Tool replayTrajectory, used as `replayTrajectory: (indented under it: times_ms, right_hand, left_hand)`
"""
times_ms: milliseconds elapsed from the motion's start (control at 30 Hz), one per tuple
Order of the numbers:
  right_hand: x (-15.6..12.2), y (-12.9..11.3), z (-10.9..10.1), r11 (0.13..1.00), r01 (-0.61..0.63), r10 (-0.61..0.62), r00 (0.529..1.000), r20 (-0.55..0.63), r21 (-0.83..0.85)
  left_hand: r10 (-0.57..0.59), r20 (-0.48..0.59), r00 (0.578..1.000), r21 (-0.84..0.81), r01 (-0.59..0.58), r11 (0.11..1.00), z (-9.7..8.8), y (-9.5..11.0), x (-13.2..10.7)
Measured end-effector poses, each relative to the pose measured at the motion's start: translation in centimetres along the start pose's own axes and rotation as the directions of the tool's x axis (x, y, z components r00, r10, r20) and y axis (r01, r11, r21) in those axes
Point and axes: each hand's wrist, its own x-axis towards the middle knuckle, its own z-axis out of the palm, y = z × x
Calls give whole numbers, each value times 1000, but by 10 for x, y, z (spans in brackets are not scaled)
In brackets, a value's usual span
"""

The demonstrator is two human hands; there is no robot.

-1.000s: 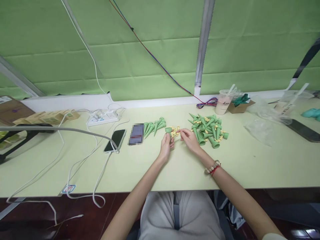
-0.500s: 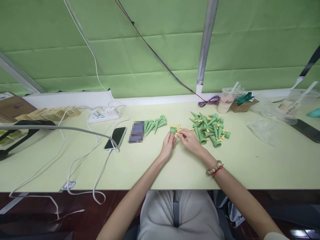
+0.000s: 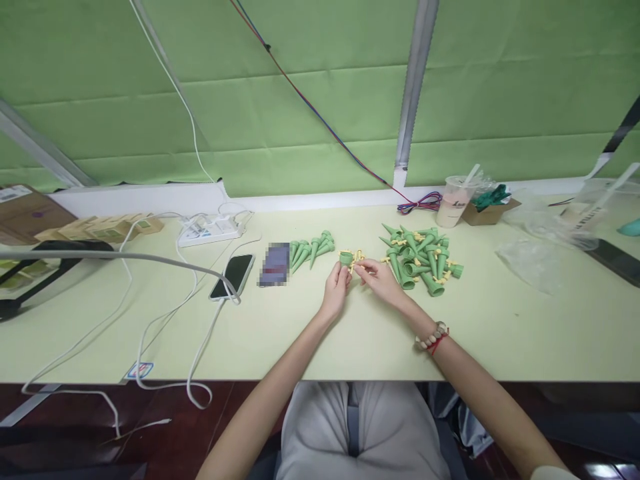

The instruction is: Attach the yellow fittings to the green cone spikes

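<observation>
My left hand (image 3: 336, 291) is closed round a green plastic cone (image 3: 345, 258), its wide open end up. My right hand (image 3: 381, 280) pinches a small yellow piece (image 3: 358, 263) right beside the cone's rim. The two hands meet above the pale green table (image 3: 310, 333). A few more yellow pieces (image 3: 356, 254) lie just behind the fingers. To the right sits a heap of green cones with yellow bits (image 3: 423, 260). To the left lies a neat row of green cones (image 3: 310, 250).
A phone (image 3: 231, 276) on a white cable (image 3: 165, 313) and a blurred card (image 3: 274, 264) lie left of the cones. A power strip (image 3: 210, 231) sits behind. Drink cups (image 3: 453, 198), a cardboard box (image 3: 487, 208) and plastic bags (image 3: 530, 263) stand at the right.
My right hand has come in from the heap to my left hand, bringing the yellow piece up to the cone's rim. The view has shifted slightly.
</observation>
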Motion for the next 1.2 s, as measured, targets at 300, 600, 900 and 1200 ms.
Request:
replayTrajectory:
  times_ms: [300,600,900,1200]
  right_hand:
    - [-1,2,-7,900,264,-276,961,15,-348]
    - [-3,-1,-8,829,300,-291,952,93,-472]
    - [-3,7,-4,620,383,-354,915,192,-685]
    - [-8,0,13,950,116,-153,982,-108,-290]
  left_hand:
    - [-117,-55,992,-124,109,986,-1,13,-2]
    - [-95,-16,995,-111,93,990,-1,9,-3]
    - [-110,4,994,-33,110,993,3,15,-8]
    - [-35,79,996,33,33,999,5,10,-8]
